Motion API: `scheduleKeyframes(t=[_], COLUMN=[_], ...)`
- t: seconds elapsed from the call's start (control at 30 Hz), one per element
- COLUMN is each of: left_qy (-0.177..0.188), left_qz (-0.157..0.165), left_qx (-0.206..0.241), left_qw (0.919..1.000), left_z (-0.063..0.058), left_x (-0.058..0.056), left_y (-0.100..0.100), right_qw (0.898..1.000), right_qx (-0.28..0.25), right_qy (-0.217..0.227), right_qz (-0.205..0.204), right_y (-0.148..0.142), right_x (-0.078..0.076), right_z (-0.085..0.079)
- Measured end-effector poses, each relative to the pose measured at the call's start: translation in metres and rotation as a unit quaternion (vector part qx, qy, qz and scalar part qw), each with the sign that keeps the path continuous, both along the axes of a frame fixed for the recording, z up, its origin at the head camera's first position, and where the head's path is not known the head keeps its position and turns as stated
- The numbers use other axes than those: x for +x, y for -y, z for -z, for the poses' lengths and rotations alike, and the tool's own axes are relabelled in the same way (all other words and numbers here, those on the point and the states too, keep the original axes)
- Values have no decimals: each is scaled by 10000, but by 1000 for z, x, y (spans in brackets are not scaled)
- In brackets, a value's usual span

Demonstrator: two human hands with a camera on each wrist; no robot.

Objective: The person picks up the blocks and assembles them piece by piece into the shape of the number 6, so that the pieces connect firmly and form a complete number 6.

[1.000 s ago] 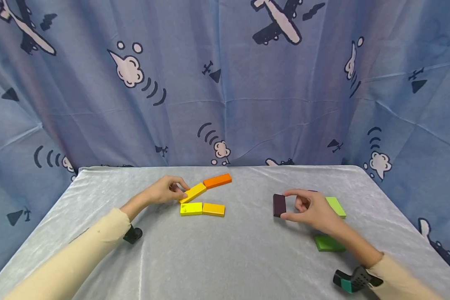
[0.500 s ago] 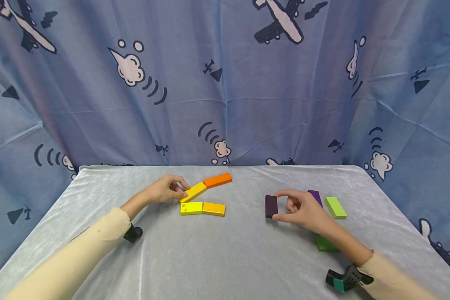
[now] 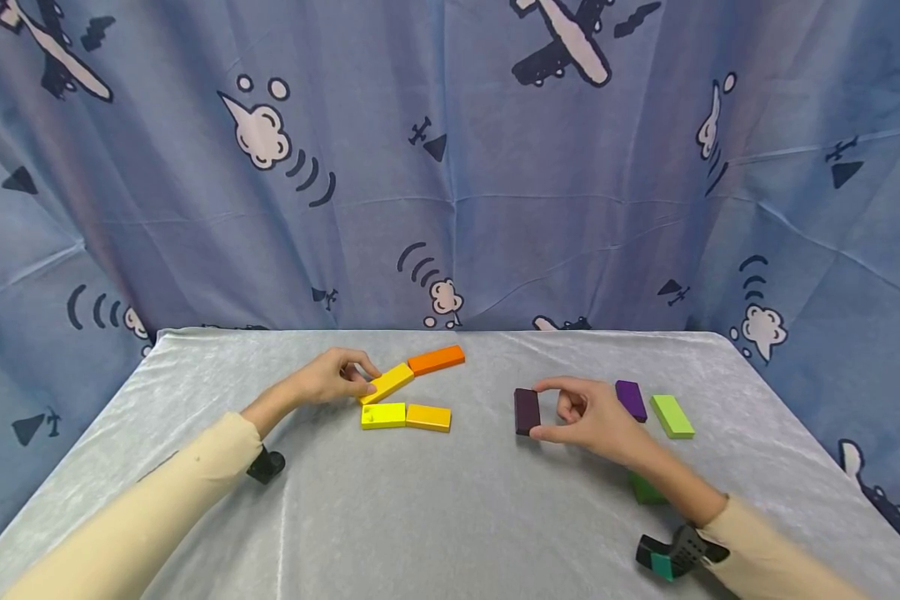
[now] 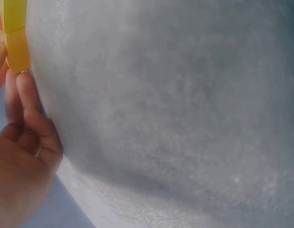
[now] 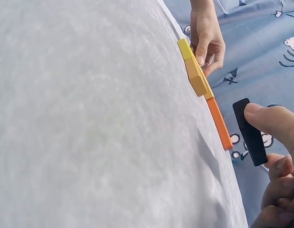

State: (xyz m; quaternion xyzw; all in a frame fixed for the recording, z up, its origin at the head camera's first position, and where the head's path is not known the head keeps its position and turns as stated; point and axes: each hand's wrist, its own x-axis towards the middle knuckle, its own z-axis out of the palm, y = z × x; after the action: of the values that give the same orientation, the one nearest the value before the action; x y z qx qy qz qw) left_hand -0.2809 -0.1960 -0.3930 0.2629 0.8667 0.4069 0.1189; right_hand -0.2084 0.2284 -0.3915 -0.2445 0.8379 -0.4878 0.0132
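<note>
My left hand [image 3: 330,379] is at the far left part of the table, with its thumb and a finger pinching a slanted yellow block [image 3: 390,382]. The upper end of that block meets an orange block [image 3: 437,360]. Just in front lie a bright yellow block [image 3: 383,416] and an amber block [image 3: 428,418], end to end. My right hand [image 3: 596,419] holds a dark, nearly black block [image 3: 527,412] between thumb and finger at its two short ends. In the right wrist view, this dark block [image 5: 249,133] appears against the curtain, to the right of the orange block [image 5: 220,124].
To the right, a purple block [image 3: 630,400] and a lime block [image 3: 672,416] lie on the grey cloth [image 3: 450,517]. A green block [image 3: 647,490] is partly hidden behind my right forearm. A blue curtain [image 3: 450,167] hangs behind the table.
My right hand has moved left with the dark block, bringing the purple block into full view and covering more of the green one. My left hand stays on the yellow block.
</note>
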Motion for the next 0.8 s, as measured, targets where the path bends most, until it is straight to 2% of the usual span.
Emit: scheduleKeyframes(t=[0.8], left_qy=[-14], left_qz=[-11], left_qx=[-55], left_qw=[10000], left_z=[0], left_x=[-1], left_y=[0], right_qw=[9996], right_qx=[52], right_qy=[192], right_qz=[-192], right_y=[27], right_x=[-4], right_z=[-4])
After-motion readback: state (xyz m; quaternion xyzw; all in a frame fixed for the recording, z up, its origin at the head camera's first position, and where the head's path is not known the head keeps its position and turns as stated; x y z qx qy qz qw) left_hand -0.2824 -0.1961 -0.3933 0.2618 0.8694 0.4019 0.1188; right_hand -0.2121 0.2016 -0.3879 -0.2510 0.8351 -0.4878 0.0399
